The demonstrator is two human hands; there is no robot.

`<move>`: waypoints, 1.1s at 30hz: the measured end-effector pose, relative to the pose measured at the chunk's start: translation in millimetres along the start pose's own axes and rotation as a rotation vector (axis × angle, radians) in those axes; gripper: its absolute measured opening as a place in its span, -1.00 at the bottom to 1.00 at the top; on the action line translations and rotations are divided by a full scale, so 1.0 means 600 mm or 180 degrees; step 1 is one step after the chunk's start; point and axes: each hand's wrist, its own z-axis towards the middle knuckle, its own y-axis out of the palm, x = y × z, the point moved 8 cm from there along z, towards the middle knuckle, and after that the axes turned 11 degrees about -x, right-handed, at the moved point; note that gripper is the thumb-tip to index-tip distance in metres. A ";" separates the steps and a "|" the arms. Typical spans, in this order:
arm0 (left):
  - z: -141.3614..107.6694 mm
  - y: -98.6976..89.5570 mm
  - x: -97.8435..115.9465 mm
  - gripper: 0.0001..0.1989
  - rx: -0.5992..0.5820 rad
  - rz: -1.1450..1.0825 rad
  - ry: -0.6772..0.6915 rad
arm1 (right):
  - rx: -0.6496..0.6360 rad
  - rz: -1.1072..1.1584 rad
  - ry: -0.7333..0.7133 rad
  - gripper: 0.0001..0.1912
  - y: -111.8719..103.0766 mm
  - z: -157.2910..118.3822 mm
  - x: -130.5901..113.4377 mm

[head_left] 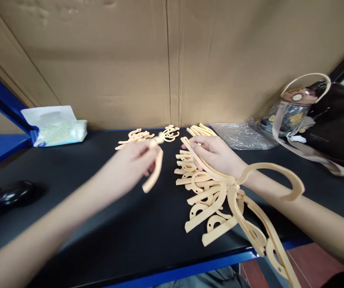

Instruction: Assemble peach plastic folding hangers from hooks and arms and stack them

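Observation:
My left hand (143,156) is closed on a curved beige plastic piece (155,172) above the middle of the black table; the piece is slightly blurred. To its right, my right hand (212,154) reaches over a row of beige hanger parts (200,196) with rounded cutouts. Its fingers are bent at a long beige arm, partly hidden beneath the palm. A beige hook (280,172) and several hanger arms (258,224) spread from a joint near my right wrist. Small curved pieces (135,137) and hooks (170,133) lie in piles at the back.
A black table (129,232) has a blue front edge. A white packet (60,130) stands at the back left, and a shiny black object (15,194) lies at left. At right are a clear plastic bag (244,134), a strapped bottle (294,108) and a black bag (336,124).

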 end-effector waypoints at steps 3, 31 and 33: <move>0.047 -0.097 -0.066 -0.84 0.0672 -0.0014 -0.0438 | 0.0073 0.1122 0.0064 -0.81 -0.004 -0.001 0.011; 0.131 -0.077 -0.181 -0.35 0.0509 0.2197 -0.0768 | 0.0504 0.2552 0.0039 -0.83 -0.032 -0.028 0.036; 0.115 -0.080 -0.155 -0.34 0.0721 0.2113 -0.0668 | 0.0573 0.2550 0.0010 -0.89 -0.033 -0.031 0.035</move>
